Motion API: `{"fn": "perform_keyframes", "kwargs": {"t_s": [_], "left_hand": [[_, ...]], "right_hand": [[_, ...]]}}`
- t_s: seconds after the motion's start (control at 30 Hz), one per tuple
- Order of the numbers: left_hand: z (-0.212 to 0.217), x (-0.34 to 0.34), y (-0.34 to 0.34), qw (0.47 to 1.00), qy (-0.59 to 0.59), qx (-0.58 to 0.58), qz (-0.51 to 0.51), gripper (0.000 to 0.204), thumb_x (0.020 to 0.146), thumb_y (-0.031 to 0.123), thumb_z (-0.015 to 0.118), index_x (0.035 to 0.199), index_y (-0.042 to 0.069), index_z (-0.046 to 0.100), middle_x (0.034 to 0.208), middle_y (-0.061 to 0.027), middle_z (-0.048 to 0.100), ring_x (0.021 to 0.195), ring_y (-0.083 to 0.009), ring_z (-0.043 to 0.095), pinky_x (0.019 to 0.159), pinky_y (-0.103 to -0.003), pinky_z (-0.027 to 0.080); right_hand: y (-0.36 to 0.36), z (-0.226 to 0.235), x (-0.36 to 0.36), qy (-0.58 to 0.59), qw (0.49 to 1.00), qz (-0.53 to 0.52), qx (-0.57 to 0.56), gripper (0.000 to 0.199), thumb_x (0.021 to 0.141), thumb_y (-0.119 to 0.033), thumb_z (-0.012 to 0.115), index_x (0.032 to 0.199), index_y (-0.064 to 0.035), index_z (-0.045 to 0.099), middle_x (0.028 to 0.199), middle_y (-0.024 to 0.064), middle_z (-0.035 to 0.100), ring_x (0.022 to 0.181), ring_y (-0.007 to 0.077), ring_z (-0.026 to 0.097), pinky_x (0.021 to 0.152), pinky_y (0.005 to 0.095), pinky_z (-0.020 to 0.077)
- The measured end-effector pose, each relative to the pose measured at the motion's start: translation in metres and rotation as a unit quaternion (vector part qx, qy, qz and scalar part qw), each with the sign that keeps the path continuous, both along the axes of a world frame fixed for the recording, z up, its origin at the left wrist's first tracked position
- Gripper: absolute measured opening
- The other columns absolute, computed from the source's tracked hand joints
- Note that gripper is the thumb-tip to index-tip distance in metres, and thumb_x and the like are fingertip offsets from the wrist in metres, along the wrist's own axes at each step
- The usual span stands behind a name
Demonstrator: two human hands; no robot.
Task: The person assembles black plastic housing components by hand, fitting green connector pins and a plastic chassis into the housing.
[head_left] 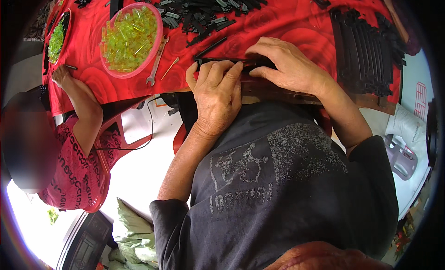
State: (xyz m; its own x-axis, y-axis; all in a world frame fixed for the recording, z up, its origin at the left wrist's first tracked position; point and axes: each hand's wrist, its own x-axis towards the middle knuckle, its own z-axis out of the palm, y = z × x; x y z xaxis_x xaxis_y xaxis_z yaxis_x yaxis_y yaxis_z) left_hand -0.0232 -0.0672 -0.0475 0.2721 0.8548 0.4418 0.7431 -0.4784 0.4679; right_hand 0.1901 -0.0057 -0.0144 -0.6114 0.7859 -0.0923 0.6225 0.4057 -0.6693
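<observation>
Red patterned tablecloth covers a worktable. At its near edge, left hand presses a long black strip flat while right hand, at three o'clock, pinches its end, steadying it. Pink bowl of yellow-green pieces sits at ten o'clock.

A white sheet-like package or bag with red printing lies on the floor at the far right, below the table's corner. A pale green sack, crumpled, sits on the floor at lower left.
</observation>
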Motion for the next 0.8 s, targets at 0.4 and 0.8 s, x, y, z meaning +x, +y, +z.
{"fn": "perform_keyframes", "kwargs": {"t_s": [0.4,0.8], "left_hand": [[-0.016,-0.013,-0.025,0.998,-0.031,0.05,-0.01,0.034,0.078,0.008,0.072,0.112,0.012,0.07,0.107,-0.0022,0.063,0.106,-0.0246,0.059,0.104,-0.053,0.033],[-0.017,-0.012,-0.028,0.997,-0.046,0.069,-0.004,0.03,0.08,0.009,0.072,0.11,0.008,0.071,0.115,-0.006,0.062,0.11,-0.0289,0.057,0.1,-0.048,0.036]], "right_hand": [[-0.031,0.002,-0.022,-0.011,1.0,-0.016,0.014,0.047,0.075,-0.013,0.083,0.115,0.0022,0.065,0.108,0.0147,0.065,0.105,0.0334,0.064,0.092,0.0399,0.0512],[-0.041,-0.002,-0.021,0.053,0.993,-0.108,-0.021,0.052,0.074,-0.02,0.086,0.117,0.0007,0.067,0.111,0.0171,0.07,0.106,0.033,0.068,0.093,0.0405,0.0533]]}}
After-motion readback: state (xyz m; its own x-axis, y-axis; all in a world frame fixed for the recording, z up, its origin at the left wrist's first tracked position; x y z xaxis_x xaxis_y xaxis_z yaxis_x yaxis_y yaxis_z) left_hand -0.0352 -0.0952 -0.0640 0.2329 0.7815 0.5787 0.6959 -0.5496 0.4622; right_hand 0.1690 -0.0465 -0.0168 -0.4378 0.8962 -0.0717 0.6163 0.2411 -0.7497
